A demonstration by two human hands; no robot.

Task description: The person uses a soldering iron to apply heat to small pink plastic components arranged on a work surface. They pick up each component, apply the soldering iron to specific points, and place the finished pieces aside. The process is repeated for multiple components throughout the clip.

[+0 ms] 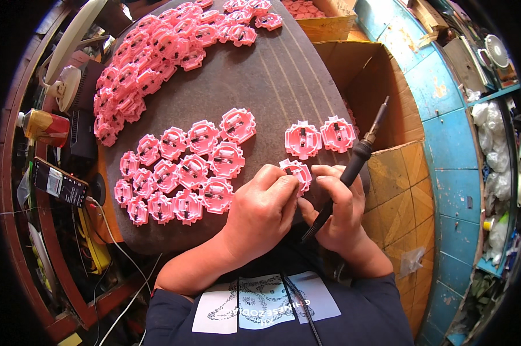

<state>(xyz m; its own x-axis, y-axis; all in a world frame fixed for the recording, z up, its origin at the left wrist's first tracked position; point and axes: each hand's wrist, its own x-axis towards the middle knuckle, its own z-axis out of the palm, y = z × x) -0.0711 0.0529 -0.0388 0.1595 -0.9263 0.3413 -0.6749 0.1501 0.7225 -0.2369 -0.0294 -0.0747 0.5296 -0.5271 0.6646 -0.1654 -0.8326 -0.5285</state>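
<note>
At the far left: a phone (pixel 60 183) with its screen lit leans on the clutter, a red and yellow bottle (pixel 48 128) just above it, and a white cable (pixel 119 245) trails down below.
Pink heap: a crowded pile of pink pieces (pixel 151 57) covers the upper left of the dark bench (pixel 243 81).
Laid-out rows: nearer the person, similar rosy housings (pixel 191 170) sit apart from the pile in three slanting rows, each with small dark bits inside.
Left hand (pixel 263 202): pinched tight, thumb and fingertips on the edge of one pink part (pixel 297 171), which stands tilted between the two hands.
Loose pair: two more housings (pixel 320 137) lie side by side just beyond it, near the bench's right edge.
Right hand (pixel 341 213): curled around a soldering iron (pixel 361 153), tip up and away; thumb and forefinger leave a narrow gap beside the part, and I can't tell whether they touch it.
Right of the bench: an open cardboard box (pixel 370 75), then blue panels (pixel 451 161) and a cluttered shelf with clear bags (pixel 491 132).
</note>
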